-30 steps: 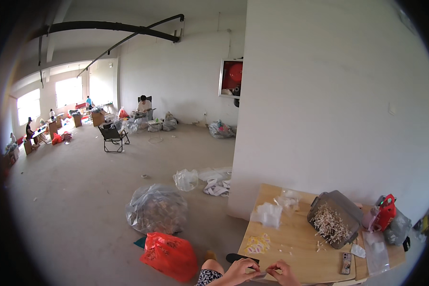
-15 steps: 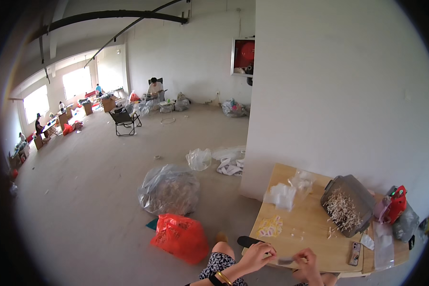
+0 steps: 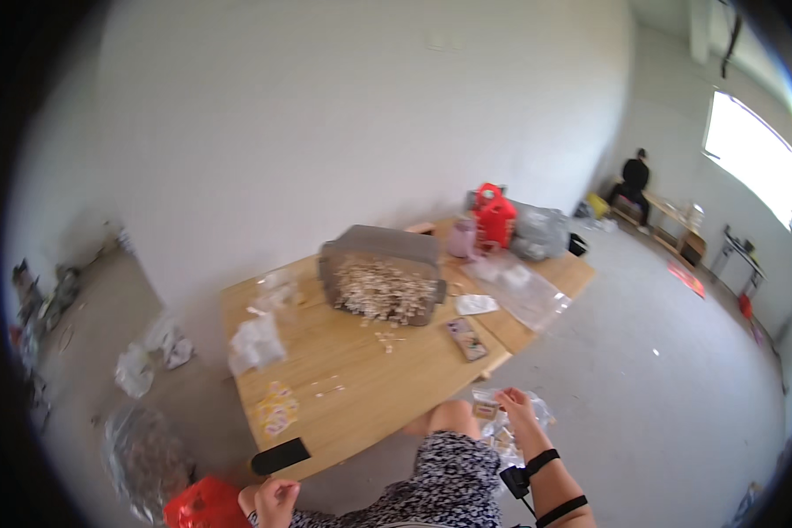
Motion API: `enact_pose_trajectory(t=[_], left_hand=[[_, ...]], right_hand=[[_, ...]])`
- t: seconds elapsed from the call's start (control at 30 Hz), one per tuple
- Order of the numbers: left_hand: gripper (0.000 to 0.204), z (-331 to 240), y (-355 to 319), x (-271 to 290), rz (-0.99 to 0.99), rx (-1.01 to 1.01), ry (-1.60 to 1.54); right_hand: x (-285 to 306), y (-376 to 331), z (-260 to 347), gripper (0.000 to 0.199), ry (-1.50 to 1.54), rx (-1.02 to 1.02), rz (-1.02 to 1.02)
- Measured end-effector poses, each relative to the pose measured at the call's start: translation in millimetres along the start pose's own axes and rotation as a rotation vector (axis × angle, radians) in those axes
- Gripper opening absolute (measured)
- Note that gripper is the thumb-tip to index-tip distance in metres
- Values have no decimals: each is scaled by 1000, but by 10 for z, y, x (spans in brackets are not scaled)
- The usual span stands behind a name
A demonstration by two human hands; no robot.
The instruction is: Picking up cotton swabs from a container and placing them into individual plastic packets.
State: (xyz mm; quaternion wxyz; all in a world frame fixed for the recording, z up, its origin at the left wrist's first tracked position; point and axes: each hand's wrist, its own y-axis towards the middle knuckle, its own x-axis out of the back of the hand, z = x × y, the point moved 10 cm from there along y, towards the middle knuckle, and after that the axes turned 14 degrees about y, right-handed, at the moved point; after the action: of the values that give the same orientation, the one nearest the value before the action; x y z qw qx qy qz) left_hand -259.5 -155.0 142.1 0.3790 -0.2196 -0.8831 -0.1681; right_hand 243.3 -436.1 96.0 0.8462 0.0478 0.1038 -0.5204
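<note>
My right hand is out to the right beyond the table's front edge, pinching a small clear plastic bag with a yellowish label in it. Under it sits a larger clear plastic bag with small packets inside, partly hidden by my hand and leg. At the lower left my left hand is held near my lap with its fingers curled; whether anything is in them I cannot make out. A flat black pad lies at the table corner just above it. Yellow-and-white labels are spread on the tabletop beyond the pad.
On the wooden table, a grey bin lies tipped, full of small pale sticks. A phone, clear bags and a red bag are there too. A red plastic bag stands on the floor. Another person sits far right.
My view has swung to the right. My hands, close together over the table edge before, are now far apart: the right holds the small bag out to the right, the left is by my lap.
</note>
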Motion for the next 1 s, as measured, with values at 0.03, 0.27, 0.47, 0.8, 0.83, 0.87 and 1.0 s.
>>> enact_pose_trajectory(t=[0.03, 0.27, 0.47, 0.8, 0.83, 0.87, 1.0], left_hand=[[21, 26, 40, -142, 51, -18, -27], [23, -483, 264, -502, 178, -104, 23], [24, -451, 308, -756, 272, -73, 57], [23, -652, 136, -790, 309, -137, 71], [24, -582, 114, -785, 313, -112, 62], [25, -554, 94, -780, 341, -93, 70], [25, -579, 21, -643, 339, -89, 73]], right_hand=[[295, -28, -113, 15, -33, -55, -75], [2264, -569, -1184, 18, -74, -289, -600], [2708, -698, -1647, 14, 7, -235, -725], [2010, -710, -2153, 22, 119, -565, -339], [1941, -681, -2107, 22, 119, -557, -316], [1867, -676, -2074, 22, 135, -570, -292], [1688, -583, -1871, 22, 159, -564, -237]])
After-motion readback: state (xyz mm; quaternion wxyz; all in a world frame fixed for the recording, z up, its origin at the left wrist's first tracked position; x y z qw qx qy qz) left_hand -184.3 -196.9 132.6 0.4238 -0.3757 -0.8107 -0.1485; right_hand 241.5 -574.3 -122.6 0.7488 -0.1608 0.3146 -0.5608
